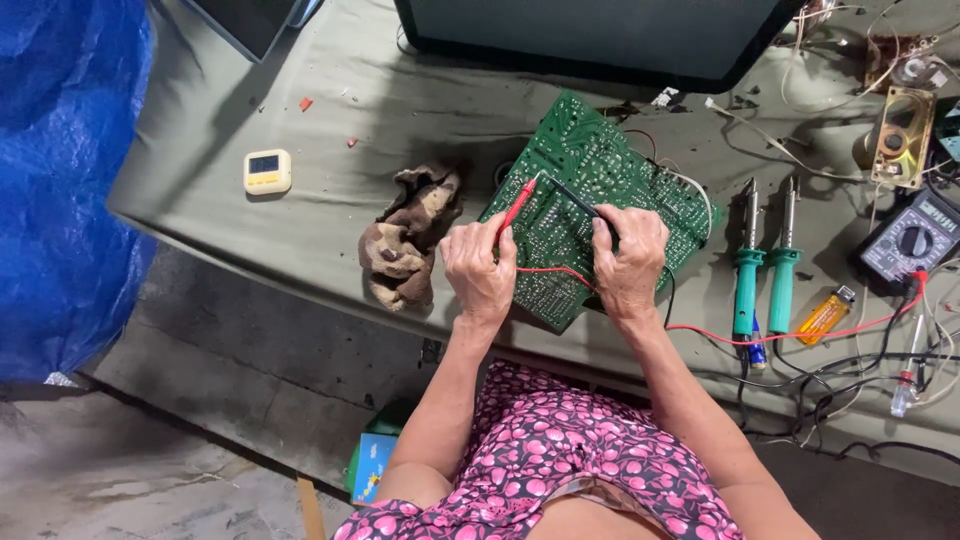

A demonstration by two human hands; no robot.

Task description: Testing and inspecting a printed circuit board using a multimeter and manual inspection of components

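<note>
Two hands hold two probes on a green board.

The left hand (480, 268) is closed around the red probe (516, 208), and its tip touches the board (590, 195). The right hand (630, 262) is closed around the black probe (575, 198), and its tip touches the board close by. The board lies flat on the table (250, 235), right under both hands. A red wire (800, 335) runs from the hands to a meter (912, 240) at the right. Two green soldering irons (765, 270) lie side by side just right of the board, with an orange lighter (826, 315) next to them. A brown rag (408, 240) sits left of the board. A small white timer (267, 171) is farther left.
</note>
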